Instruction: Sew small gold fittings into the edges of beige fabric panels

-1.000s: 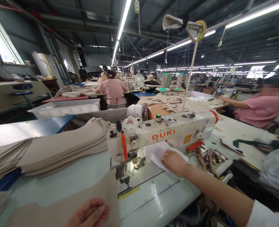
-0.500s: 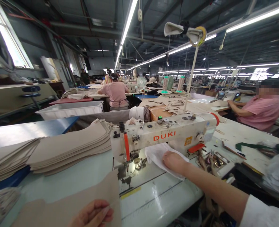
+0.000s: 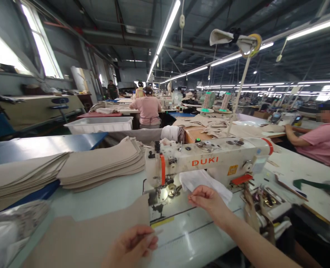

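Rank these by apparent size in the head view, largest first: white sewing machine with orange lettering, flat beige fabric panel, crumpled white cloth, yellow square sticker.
1. White sewing machine and flat beige fabric panel: order unsure, the panel being nearer and cut off.
2. Crumpled white cloth
3. Yellow square sticker

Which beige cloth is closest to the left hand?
The flat beige piece right by the left hand, apart from the two beige stacks farther back.

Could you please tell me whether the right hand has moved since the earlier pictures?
Yes: against the sewing machine, the right hand has moved leftward and nearer the camera.
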Action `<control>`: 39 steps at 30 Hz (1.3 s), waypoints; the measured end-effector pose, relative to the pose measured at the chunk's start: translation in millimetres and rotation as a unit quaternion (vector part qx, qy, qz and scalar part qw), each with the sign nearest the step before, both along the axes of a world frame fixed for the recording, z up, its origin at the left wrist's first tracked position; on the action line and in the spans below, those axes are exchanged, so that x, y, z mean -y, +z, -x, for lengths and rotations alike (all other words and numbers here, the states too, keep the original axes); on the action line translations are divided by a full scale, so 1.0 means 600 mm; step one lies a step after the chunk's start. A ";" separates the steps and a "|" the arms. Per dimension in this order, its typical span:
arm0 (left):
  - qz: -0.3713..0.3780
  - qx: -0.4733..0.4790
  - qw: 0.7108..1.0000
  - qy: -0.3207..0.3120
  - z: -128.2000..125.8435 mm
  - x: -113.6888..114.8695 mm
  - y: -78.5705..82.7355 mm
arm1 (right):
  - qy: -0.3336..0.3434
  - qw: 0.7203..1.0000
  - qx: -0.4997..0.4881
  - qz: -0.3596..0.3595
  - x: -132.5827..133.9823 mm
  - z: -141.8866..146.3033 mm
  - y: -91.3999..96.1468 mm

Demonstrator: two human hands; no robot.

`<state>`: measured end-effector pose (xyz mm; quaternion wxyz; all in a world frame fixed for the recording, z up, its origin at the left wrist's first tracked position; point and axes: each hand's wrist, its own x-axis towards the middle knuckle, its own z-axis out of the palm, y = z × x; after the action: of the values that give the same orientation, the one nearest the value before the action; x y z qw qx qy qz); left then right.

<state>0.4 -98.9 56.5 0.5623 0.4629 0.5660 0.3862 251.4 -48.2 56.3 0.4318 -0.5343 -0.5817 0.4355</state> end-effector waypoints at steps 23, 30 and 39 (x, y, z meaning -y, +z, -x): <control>-0.220 -0.138 0.961 0.091 -0.048 0.040 0.023 | -0.018 0.949 -0.285 0.135 0.076 0.149 -0.023; -0.190 -0.134 0.970 0.069 -0.034 0.033 0.017 | 0.003 0.960 -0.266 0.085 0.082 0.155 -0.014; -0.189 -0.147 0.968 0.069 -0.044 0.040 0.010 | 0.006 0.991 -0.119 -0.054 0.083 0.162 -0.032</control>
<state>26.8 -122.7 62.7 0.3471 0.5727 0.5897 0.4515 154.1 -98.1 37.1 0.5233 -0.4514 -0.5520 0.4666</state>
